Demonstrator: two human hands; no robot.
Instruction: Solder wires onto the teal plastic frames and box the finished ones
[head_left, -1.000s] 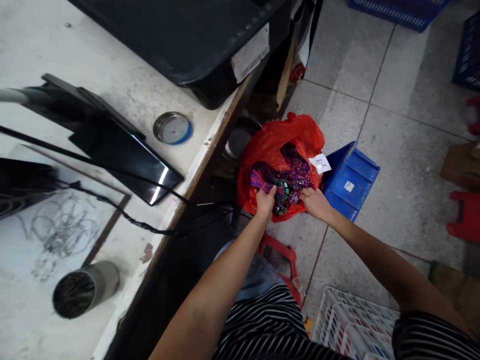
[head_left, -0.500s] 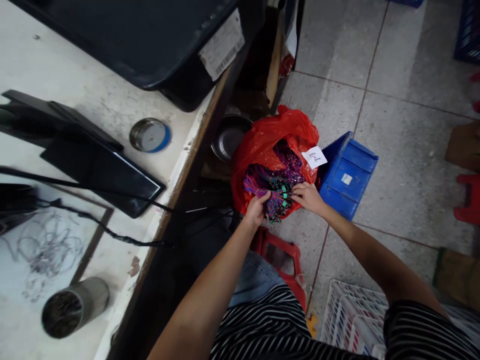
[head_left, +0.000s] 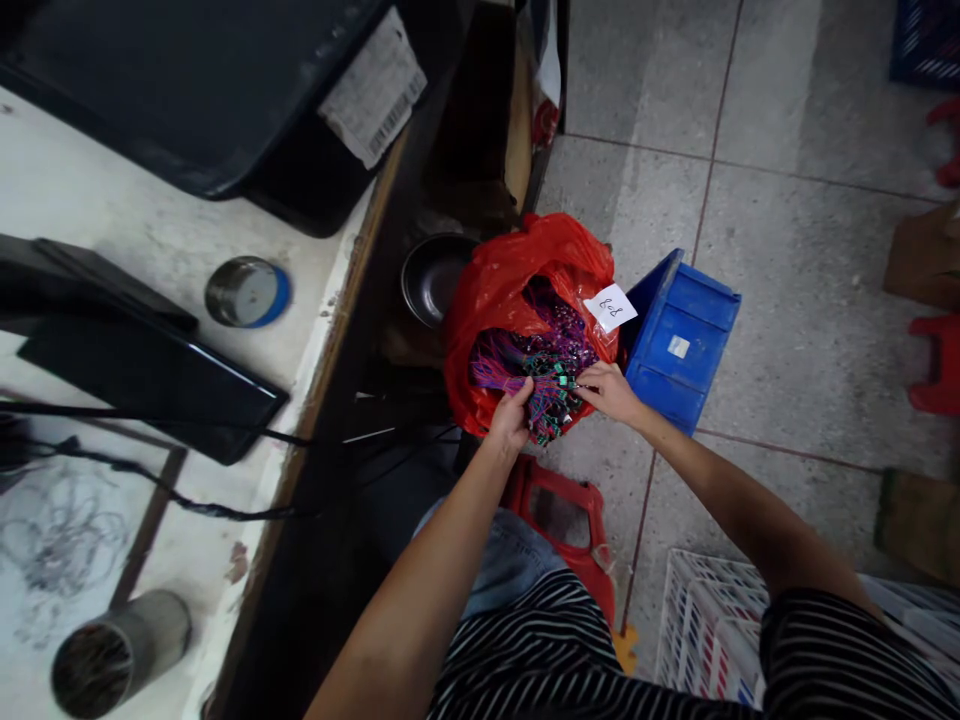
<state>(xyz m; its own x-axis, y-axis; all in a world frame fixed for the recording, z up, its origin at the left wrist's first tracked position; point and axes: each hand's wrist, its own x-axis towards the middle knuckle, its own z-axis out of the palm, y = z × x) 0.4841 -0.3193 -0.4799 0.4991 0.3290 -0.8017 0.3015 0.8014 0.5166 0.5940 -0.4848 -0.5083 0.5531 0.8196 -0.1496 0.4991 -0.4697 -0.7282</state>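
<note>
A red plastic bag point(head_left: 480, 300) stands open below the table, full of thin purple, pink and blue wires with small green and dark ends. My left hand point(head_left: 513, 414) is closed around a bundle of these wires point(head_left: 491, 372) at the bag's near side, thumb on top. Opposite it, my right hand point(head_left: 613, 394) pinches the dark ends of the bundle, just right of a green connector point(head_left: 562, 381). A white paper label point(head_left: 610, 307) marked with handwritten digits lies on the bag's right side. The undersides of both hands are hidden.
Right of the bag stands a blue plastic bin point(head_left: 679, 345). A red stool point(head_left: 562, 510) is close below my hands, and a white crate point(head_left: 709, 620) lies at lower right. The worktable's edge point(head_left: 322, 350) runs along the left; a metal bowl point(head_left: 431, 280) sits beneath it.
The view has shifted slightly, so the table sits further left. Both hands stay at the wire bundle, which now lies straighter between them.
</note>
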